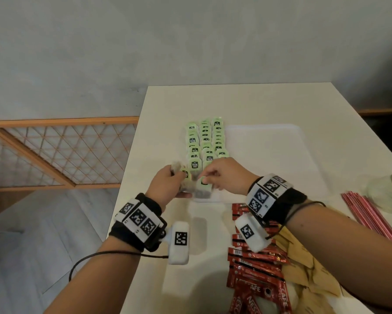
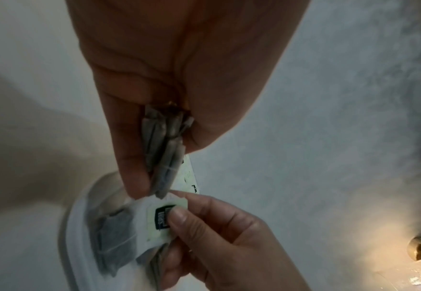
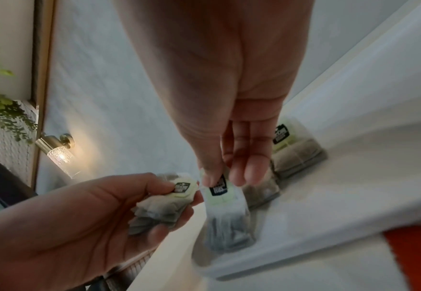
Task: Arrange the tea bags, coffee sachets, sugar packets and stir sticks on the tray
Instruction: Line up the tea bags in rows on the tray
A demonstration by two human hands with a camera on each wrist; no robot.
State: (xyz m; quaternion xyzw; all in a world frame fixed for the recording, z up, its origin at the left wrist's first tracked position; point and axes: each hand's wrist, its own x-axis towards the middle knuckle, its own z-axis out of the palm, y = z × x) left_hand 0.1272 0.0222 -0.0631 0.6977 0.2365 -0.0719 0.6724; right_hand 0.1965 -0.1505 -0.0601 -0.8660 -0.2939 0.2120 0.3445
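Note:
A white tray (image 1: 270,155) lies on the table, with rows of green-tagged tea bags (image 1: 205,141) along its left side. My left hand (image 1: 167,184) grips a small stack of tea bags (image 3: 162,206) just off the tray's near left corner. My right hand (image 1: 222,175) pinches the green tag of one tea bag (image 3: 227,216), which hangs over that corner. In the left wrist view the held stack (image 2: 164,155) shows between thumb and fingers, and the right hand's fingers (image 2: 179,218) pinch the tag of the single bag (image 2: 120,232).
Red coffee sachets (image 1: 251,268) are heaped at the near edge under my right wrist, with brown sugar packets (image 1: 304,268) beside them. Red stir sticks (image 1: 367,214) and a glass jar (image 1: 390,191) lie at the right. The table's left edge (image 1: 131,177) is close to my left hand.

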